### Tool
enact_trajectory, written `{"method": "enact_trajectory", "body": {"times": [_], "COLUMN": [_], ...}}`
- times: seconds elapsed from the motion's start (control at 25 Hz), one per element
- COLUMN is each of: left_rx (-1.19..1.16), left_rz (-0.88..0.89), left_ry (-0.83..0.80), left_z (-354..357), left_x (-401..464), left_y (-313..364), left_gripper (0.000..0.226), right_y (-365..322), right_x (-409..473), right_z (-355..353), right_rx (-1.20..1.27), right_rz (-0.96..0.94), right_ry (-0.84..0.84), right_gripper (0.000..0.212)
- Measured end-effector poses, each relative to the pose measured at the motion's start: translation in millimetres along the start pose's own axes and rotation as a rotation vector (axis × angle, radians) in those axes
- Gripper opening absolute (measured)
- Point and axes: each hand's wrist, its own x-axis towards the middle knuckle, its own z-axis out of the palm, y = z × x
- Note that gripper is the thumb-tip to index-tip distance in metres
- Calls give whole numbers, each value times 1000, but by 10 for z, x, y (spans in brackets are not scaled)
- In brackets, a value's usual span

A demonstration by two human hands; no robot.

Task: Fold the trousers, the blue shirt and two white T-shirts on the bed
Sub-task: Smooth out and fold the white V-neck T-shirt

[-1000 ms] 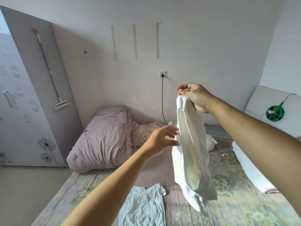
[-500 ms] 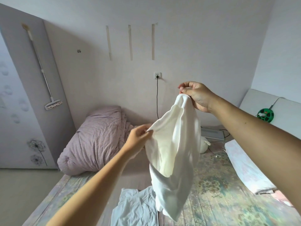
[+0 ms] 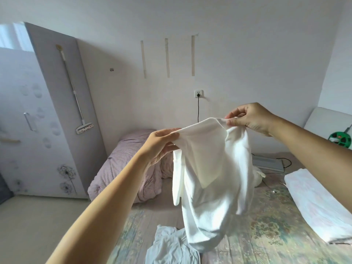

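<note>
Above the patterned bed [image 3: 266, 231], the left hand [image 3: 162, 143] that reached in a second ago now pinches one top corner of the white T-shirt [image 3: 211, 180] and the right hand [image 3: 249, 119] the other, spreading it, probably ready for folding.

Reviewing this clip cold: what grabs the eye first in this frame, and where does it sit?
A white T-shirt hangs mid-frame above the bed, stretched along its top edge between the left hand and the right hand, each pinching a corner. Below it, a pale blue shirt lies crumpled on the floral bed cover. Behind, a bundled striped duvet sits against the wall, and a mop hangs on the wardrobe's side.
</note>
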Motion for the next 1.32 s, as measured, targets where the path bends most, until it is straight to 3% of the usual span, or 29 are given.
{"method": "enact_trajectory", "body": {"times": [0.16,0.4,0.56,0.68,0.76,0.92,1.04,1.12,1.24,1.32], "left_rx": [247,881,817,906,1016,1134,1216,1324,1299,1211], "left_rz": [21,91,32,133,160,129,137,111,160,214], "left_ry": [-2,179,236,301,311,218,154,135,205,254], "left_z": [-16,-12,64,71,-24,-235,-289,-281,-232,-229], "left_x": [21,214,326,380,368,330,308,279,261,256], "left_y": [207,595,681,720,777,928,1029,1068,1072,1042], "left_gripper": [23,22,21,23,24,24,27,29,29,30], "right_y": [55,69,64,45,91,256,397,410,447,397], "right_x": [68,214,200,167,120,-24,-32,-19,48,84], "right_z": [-38,-42,43,134,152,79,42,30,40,55], "right_rx": [-89,-69,-10,-142,-217,-588,-728,-778,-804,-591], "right_rz": [-63,6,31,-127,-265,-504,-747,-727,-644,-421], "right_ry": [70,153,139,196,206,-31,12,82,255,292], "right_gripper": [9,16,23,4,13,35,17,10,3,6]}}
